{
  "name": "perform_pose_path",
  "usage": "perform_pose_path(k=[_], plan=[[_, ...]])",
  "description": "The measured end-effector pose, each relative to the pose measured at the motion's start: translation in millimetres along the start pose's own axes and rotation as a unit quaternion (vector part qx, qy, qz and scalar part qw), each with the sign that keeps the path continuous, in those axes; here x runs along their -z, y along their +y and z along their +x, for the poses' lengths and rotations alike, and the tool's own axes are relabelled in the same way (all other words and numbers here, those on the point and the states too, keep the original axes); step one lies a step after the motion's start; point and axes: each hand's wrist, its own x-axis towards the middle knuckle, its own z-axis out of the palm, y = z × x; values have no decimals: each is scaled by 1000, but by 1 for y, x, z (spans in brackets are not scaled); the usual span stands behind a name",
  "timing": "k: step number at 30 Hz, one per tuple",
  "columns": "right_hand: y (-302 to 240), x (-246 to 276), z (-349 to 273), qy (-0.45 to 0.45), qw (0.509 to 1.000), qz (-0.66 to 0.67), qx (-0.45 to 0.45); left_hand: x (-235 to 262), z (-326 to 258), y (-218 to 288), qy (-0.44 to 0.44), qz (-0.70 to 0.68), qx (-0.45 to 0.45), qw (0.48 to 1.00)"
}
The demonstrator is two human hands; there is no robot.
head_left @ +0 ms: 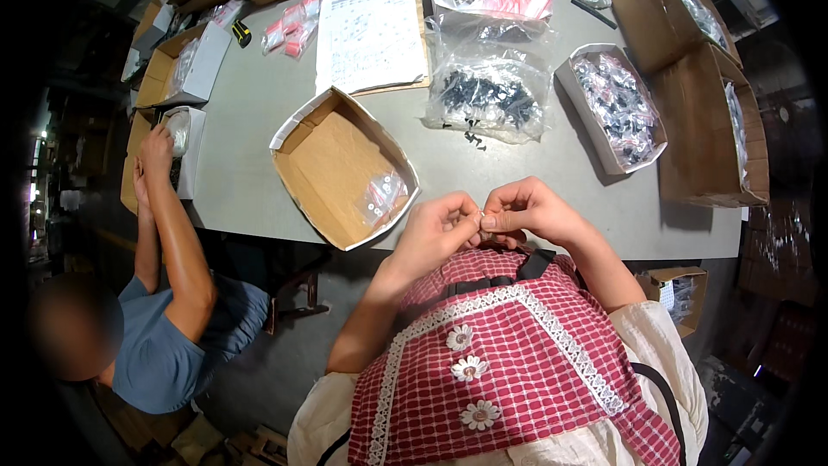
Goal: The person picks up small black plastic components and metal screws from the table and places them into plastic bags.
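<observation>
Though tiny — piece [481, 215] between grips [442, 226] [533, 210]

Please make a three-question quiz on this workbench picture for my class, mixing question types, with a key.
1. True or false: the person's left hand and right hand are far apart.
2. What lies inside the open box beside the left hand?
A) a hammer
B) a small clear bag
C) a cup
3. Fill in: the white box packed with little bags stands to the ____ of the big clear bag of dark pieces.

Key: 1. False, their fingertips meet around a small item. 2. B. 3. right.
</observation>
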Motion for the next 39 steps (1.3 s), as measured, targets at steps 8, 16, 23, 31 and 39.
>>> perform_pose_path(k=[8, 16, 23, 31, 39], plan=[[18, -13, 13, 245, 842, -371, 305, -16, -1, 5, 181, 337, -203, 901], [29, -4, 22, 250, 911, -246, 216, -16, 18, 7, 226, 445, -333, 800], [30, 39, 63, 310, 859, -340, 224, -2, 23, -24, 178, 428, -293, 836], [44, 56, 100, 253, 717, -605, 237, -6, 28, -38, 122, 388, -248, 879], [49, 71, 67, 273, 792, -524, 155, -2, 39, -55, 132, 348, -172, 912]])
